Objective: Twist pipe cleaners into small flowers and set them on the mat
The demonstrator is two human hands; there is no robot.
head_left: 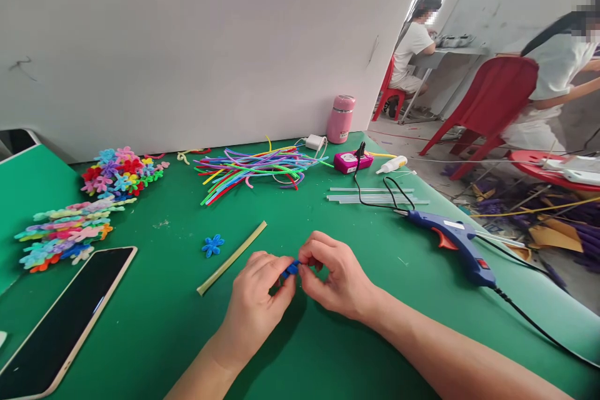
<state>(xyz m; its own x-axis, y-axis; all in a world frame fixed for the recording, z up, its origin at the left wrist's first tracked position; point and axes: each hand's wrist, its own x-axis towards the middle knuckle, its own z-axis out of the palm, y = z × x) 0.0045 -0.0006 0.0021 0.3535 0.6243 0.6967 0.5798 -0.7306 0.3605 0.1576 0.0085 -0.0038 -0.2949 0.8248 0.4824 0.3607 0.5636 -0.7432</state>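
Between my two hands is a small blue pipe-cleaner piece [291, 269], partly hidden by the fingers. My left hand [260, 290] pinches it between thumb and fingers. The fingertips of my right hand [335, 275] are closed on its right end. Just left of my hands lies a flat yellowish-green strip [233, 257], set at a slant. Beyond the strip, a blue pipe-cleaner flower [213, 245] rests on the green table.
Many pipe-cleaner flowers [122, 172] are heaped at left, above a phone [70, 319]. Loose pipe cleaners [262, 169] lie at the back. A blue glue gun [450, 237], clear glue sticks [370, 198] and a pink bottle [341, 119] stand or lie right. Two people sit beyond.
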